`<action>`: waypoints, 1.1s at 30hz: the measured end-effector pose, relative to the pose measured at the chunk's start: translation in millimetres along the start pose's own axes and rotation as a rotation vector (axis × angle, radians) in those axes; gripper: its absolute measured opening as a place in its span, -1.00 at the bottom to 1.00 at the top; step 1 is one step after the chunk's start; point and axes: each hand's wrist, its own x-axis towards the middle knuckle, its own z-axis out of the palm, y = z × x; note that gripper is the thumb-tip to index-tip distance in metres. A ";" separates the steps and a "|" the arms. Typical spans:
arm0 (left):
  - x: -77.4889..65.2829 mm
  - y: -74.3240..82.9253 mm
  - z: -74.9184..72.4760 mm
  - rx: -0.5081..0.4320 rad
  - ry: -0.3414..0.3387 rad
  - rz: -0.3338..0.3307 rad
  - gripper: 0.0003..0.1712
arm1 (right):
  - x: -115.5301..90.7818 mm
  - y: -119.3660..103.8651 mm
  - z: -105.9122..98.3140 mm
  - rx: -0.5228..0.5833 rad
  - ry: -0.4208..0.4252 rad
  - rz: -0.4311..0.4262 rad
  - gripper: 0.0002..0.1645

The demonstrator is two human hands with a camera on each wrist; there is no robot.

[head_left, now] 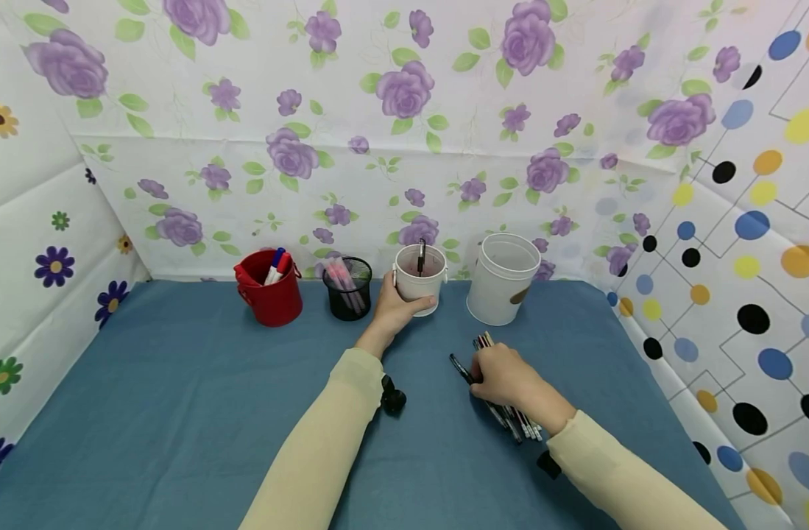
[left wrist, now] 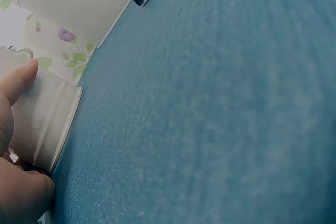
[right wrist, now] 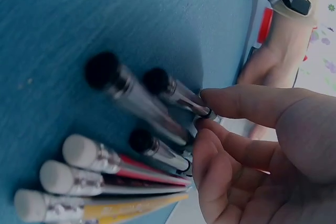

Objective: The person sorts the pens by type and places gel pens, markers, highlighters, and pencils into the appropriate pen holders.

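While the right hand (head_left: 506, 377) pinches a black pen (right wrist: 182, 97) a little below and right of the head frame's centre, other pens (right wrist: 137, 103) and some pencils (head_left: 528, 427) lie close beside it on the bench (head_left: 179, 412). The left hand (head_left: 394, 311) grips a small white bucket (head_left: 419, 288) at the centre, in which a dark pen (head_left: 422, 259) stands. Right of it stands a bigger bucket (head_left: 499, 294); left, a mesh cup (head_left: 347, 305) and a red bucket (head_left: 274, 305) holding markers (head_left: 276, 269).

The white bucket (head_left: 427, 287) stands upright, a black pen (head_left: 421, 258) inside; clear black-ended pens (right wrist: 144, 100) are bunched beside white-erasered pencils (right wrist: 97, 180).
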 end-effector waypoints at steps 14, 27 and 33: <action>-2.9 2.0 -0.4 -0.023 -0.009 0.006 0.22 | 6.8 -1.2 -3.4 0.117 -0.038 -0.089 -0.79; -1.3 1.2 0.0 -0.025 -0.007 0.009 0.23 | 11.1 4.1 -19.2 0.282 -0.009 -0.162 -0.92; -1.9 0.7 -0.4 -0.023 -0.010 0.010 0.24 | 16.0 4.7 -27.0 0.356 0.035 -0.141 -0.95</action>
